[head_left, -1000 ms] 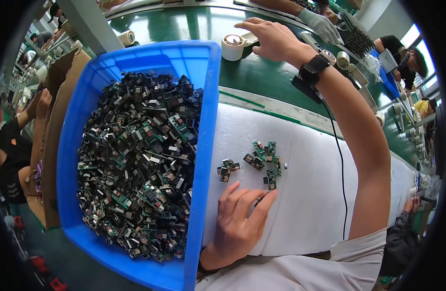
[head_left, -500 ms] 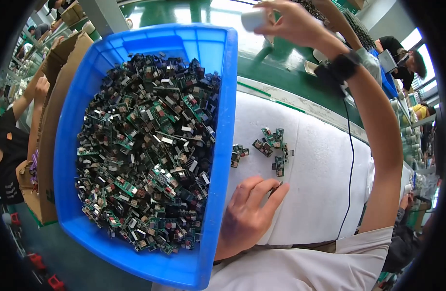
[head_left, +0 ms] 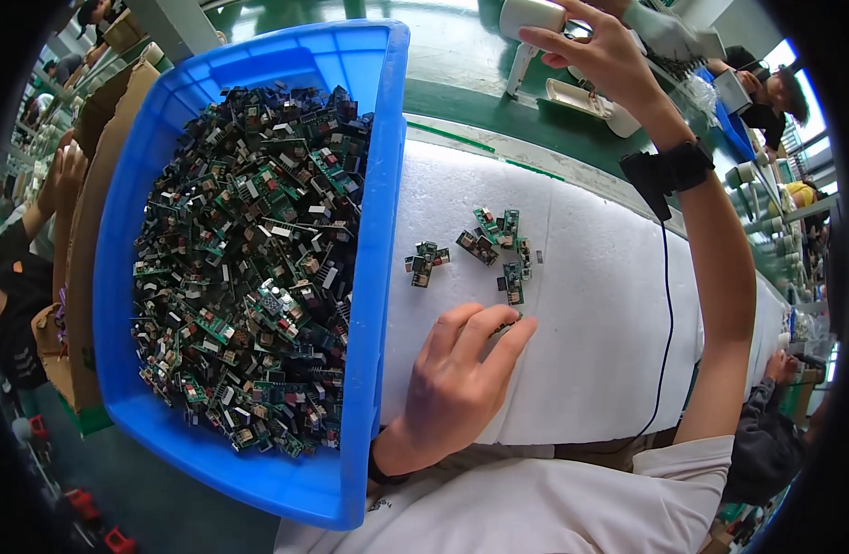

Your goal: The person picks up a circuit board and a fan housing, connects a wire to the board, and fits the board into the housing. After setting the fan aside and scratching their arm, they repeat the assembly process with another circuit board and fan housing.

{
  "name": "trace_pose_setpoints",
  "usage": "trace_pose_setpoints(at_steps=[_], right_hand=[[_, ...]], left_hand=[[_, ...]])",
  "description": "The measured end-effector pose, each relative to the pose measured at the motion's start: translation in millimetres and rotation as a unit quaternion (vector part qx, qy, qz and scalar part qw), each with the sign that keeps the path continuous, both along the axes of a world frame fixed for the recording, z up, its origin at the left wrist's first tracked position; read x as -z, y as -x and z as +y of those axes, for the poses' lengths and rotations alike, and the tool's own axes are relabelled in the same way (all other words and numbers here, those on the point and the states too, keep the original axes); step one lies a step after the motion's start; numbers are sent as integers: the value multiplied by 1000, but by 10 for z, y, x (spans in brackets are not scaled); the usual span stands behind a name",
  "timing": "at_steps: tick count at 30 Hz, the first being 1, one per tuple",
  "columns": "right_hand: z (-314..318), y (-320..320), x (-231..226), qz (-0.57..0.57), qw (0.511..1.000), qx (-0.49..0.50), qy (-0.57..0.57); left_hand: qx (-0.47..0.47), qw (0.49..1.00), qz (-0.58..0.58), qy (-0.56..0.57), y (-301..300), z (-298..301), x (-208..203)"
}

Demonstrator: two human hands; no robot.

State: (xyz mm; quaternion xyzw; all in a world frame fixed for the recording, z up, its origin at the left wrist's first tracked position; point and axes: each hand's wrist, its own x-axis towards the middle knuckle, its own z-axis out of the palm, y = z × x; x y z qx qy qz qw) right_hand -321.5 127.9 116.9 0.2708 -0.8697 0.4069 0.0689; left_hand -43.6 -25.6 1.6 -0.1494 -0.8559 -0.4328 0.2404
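Note:
My left hand is low over the white foam sheet, right of the bin. Its fingertips pinch a small dark piece, mostly hidden, that looks like a circuit board. Several loose green circuit boards lie just beyond those fingers. My right arm reaches far forward over the green bench, and my right hand grips a white cylindrical housing between thumb and fingers. A blue plastic bin heaped with small circuit boards stands to the left.
A cardboard box stands against the bin's left side. White plastic parts lie on the green bench at the far side. A black cable runs down from a device at my right wrist. Other people work at both sides.
The view has shifted, so the bin and boards appear further left. My right hand, with the white housing, has moved rightward over the bench. My left hand keeps its pinch near the boards.

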Motion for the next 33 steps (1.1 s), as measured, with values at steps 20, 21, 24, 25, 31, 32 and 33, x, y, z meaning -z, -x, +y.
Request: trace_pose_setpoints(at_steps=[20, 21, 24, 25, 31, 32, 33], right_hand=[[-223, -304, 261, 113, 993, -21, -26], [-201, -317, 273, 118, 992, -30, -11], [-180, -344, 290, 128, 991, -43, 19], [-179, -341, 311, 139, 989, -40, 17], [-186, -334, 347, 121, 992, -30, 26], [-201, -331, 352, 120, 992, -29, 27], [-219, -328, 364, 116, 992, -37, 29]], left_hand=[[-11, 1000, -1, -3, 8, 5, -14], [-10, 1000, 1, -6, 12, 9, -12], [-9, 1000, 1, -5, 12, 1, -12], [-9, 1000, 1, -1, 14, -3, -13], [-4, 1000, -5, 0, 19, 3, -21], [-6, 1000, -5, 3, 26, 0, -26], [-6, 1000, -5, 5, 32, 3, -26]])
